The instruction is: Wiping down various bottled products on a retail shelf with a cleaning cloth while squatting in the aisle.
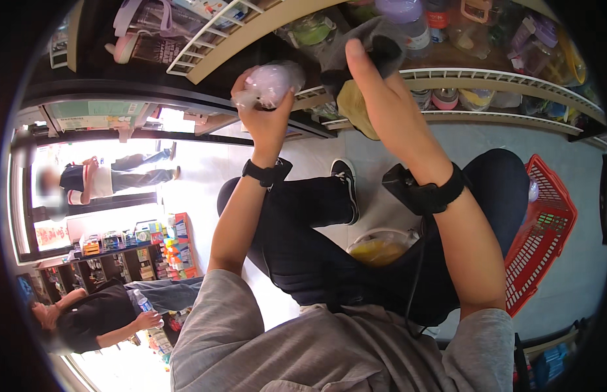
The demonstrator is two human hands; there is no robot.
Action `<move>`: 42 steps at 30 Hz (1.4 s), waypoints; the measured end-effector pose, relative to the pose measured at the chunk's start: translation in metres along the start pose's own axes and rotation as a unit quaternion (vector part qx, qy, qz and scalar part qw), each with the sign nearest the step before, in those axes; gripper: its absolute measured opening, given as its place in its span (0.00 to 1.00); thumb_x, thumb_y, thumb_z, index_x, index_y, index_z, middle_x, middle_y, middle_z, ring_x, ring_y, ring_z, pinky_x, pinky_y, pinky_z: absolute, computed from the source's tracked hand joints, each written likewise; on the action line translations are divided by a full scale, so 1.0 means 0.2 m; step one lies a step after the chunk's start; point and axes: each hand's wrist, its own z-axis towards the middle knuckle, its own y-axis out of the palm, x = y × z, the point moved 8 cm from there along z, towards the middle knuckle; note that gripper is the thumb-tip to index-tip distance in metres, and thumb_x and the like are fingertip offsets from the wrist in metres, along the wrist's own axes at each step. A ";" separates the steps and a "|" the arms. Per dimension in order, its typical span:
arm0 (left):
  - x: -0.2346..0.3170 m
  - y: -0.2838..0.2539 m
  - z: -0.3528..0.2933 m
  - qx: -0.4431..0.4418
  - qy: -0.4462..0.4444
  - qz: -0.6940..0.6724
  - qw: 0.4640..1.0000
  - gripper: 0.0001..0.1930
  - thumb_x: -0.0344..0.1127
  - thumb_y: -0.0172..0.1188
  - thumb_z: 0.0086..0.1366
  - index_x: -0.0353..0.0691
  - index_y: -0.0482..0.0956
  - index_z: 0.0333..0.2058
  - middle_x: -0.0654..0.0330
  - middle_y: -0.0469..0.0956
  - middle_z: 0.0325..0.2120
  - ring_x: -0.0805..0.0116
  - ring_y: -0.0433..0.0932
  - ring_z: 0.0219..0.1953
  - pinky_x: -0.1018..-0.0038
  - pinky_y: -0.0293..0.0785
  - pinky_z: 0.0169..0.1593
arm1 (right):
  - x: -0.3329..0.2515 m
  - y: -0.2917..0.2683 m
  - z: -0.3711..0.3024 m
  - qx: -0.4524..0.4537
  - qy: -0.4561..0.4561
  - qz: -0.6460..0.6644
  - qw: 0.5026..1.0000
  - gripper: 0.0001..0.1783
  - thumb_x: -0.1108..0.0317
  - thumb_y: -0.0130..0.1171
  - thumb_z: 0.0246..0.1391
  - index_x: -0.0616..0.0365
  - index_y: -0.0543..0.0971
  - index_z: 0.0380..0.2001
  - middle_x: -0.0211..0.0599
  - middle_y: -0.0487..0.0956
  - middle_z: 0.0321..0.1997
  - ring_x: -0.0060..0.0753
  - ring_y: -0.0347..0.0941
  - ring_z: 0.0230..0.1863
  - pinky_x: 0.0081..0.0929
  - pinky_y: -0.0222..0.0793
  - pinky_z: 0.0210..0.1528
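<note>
A yellow-filled round clear plastic container (380, 248) rests on the lap at six o'clock, with a red plastic mesh shopping basket (542, 235) on the floor at three o'clock. Beyond, at twelve o'clock, the left hand (264, 117) is wrapped around a pale pink round item in clear plastic wrap (271, 83). Just beside it at one o'clock, the right hand (375, 85) clutches a dark grey cloth (375, 42) against the white wire shelf (486, 78) edge.

Bright shop: pale floor (205, 196), wire shelves (486, 78), daylit window (120, 150).
</note>
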 end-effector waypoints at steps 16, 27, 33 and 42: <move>0.34 -0.02 -0.10 -0.198 -0.121 -0.359 0.904 0.37 0.31 0.69 0.53 0.33 0.61 0.60 0.54 0.71 0.54 0.70 0.71 0.54 0.73 0.66 0.58 | -0.06 0.24 -0.19 -0.148 -0.231 -0.303 0.913 0.31 0.57 0.71 0.37 0.55 0.75 0.47 0.46 0.75 0.42 0.55 0.71 0.48 0.42 0.68 0.50; 0.43 -0.05 -0.05 -0.268 0.003 -0.330 0.905 0.40 0.21 0.65 0.54 0.35 0.56 0.64 0.55 0.62 0.60 0.67 0.61 0.63 0.71 0.58 0.63 | 0.05 0.23 -0.15 -0.118 -0.183 -0.251 0.943 0.31 0.65 0.69 0.39 0.64 0.72 0.48 0.53 0.75 0.48 0.61 0.72 0.47 0.43 0.69 0.50; 0.39 0.03 -0.18 -0.310 -0.138 -0.407 0.848 0.53 0.35 0.71 0.54 0.35 0.41 0.68 0.50 0.60 0.62 0.59 0.60 0.65 0.67 0.53 0.66 | 0.03 0.29 -0.22 -0.066 -0.317 -0.415 0.850 0.28 0.62 0.67 0.40 0.60 0.75 0.47 0.50 0.75 0.48 0.60 0.70 0.50 0.46 0.66 0.51; 0.43 0.06 -0.20 -0.322 -0.039 -0.274 0.905 0.38 0.55 0.48 0.69 0.27 0.55 0.64 0.48 0.57 0.65 0.58 0.53 0.69 0.63 0.45 0.69 | 0.12 0.23 -0.18 -0.104 -0.161 -0.273 0.943 0.28 0.64 0.68 0.40 0.61 0.75 0.47 0.50 0.76 0.47 0.53 0.75 0.46 0.38 0.71 0.47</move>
